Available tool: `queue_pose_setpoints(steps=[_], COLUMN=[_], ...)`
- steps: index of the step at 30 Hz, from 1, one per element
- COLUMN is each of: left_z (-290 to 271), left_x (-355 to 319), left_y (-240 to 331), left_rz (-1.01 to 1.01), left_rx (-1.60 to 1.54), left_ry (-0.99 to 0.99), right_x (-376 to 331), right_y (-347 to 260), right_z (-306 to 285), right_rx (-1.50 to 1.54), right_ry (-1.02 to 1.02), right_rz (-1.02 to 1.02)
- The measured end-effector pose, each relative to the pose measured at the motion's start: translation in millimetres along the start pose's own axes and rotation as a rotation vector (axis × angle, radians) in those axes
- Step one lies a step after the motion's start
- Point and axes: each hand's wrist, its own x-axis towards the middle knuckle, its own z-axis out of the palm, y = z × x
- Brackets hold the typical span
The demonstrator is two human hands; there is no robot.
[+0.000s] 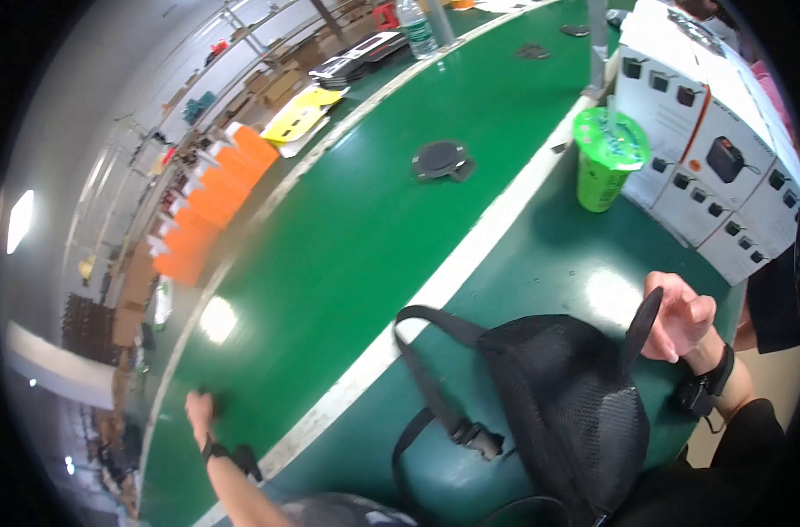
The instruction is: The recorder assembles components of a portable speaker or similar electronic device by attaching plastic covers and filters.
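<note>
A black mesh bag (562,395) with straps and a dark plastic buckle (477,436) lies on the dark green tabletop (540,268) in front of me. My right hand (681,318) is at the bag's upper right, fingers curled against a black strap (643,329) that stands up from it. A black band with a small device circles that wrist. My left hand (200,413) is far off to the left, above the bright green surface (330,290). It is small and blurred, so its fingers cannot be made out.
A green lidded cup (600,176) with a straw stands by stacked white printed boxes (707,158) at the right. Black round pieces (439,160) lie on the green surface. Orange bins (216,202), a yellow sheet (303,116) and a water bottle (416,31) line its far edge.
</note>
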Motion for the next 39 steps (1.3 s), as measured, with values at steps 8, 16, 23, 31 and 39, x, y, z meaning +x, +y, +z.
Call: queue_pose_setpoints(steps=[8, 16, 23, 31, 39], left_z=[-140.1, -194.0, -187.1, -166.8, -16.7], left_x=[-151.6, -289.2, -321.3, -287.7, -103.6], left_y=[283.3, 354.2, 365.6, 357.4, 294.6], left_rz=[0.698, 1.084, 0.966, 0.974, 0.232], left_rx=[-0.960, -0.798, -0.946, -0.919, -1.208], left_ry=[-1.074, -1.496, -1.525, -1.372, -0.752], right_x=[1.4, -7.4, -9.4, -12.2, -10.9], right_y=[1.4, -12.6, -17.5, -20.7, -17.9], right_z=[3.4, 11.0, 15.1, 18.2, 24.5], right_rx=[0.082, 0.199, 0.274, 0.289, 0.241], right_ry=[-0.009, -0.116, -0.174, -0.092, -0.113], right_rz=[0.016, -0.072, -0.079, -0.033, 0.012])
